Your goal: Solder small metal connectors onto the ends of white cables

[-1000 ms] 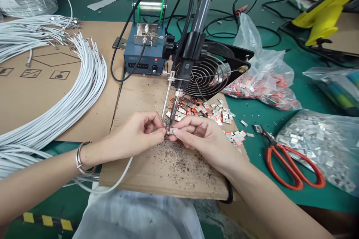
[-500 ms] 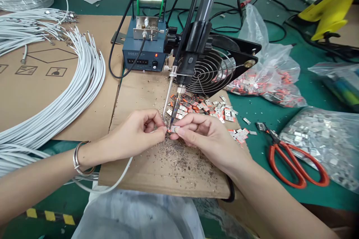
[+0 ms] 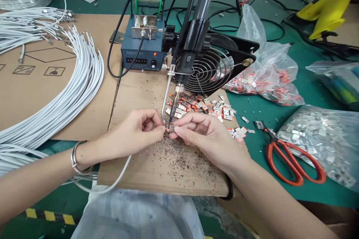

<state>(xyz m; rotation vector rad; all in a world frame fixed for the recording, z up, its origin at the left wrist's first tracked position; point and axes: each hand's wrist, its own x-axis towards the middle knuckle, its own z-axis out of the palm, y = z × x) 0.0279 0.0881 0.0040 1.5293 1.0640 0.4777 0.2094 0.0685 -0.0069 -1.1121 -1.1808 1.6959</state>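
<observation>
My left hand (image 3: 144, 129) is closed in a pinch on the end of a white cable (image 3: 123, 171), which loops down below the wrist. Between finger and thumb, my right hand (image 3: 200, 132) grips a small metal USB connector (image 3: 173, 128). Cable end and connector meet under the tip of a soldering iron (image 3: 174, 106), which is clamped to a stand and points down. Beside the iron, a thin metal solder feed tube (image 3: 166, 97) curves to the same spot. Fingers partly hide the joint. Loose connectors (image 3: 209, 106) lie just behind my right hand.
A blue solder feeder (image 3: 143, 52) and a round fan (image 3: 200, 73) stand behind the iron. Bundled white cables (image 3: 84, 78) fill the left. Red-handled scissors (image 3: 294, 160) and bags of metal parts (image 3: 316, 138) lie right. Debris dots the cardboard (image 3: 131, 93).
The whole view has shifted slightly. The connector in my right hand now shows its silver face more flatly beneath the iron tip; both hands keep their pinch.
</observation>
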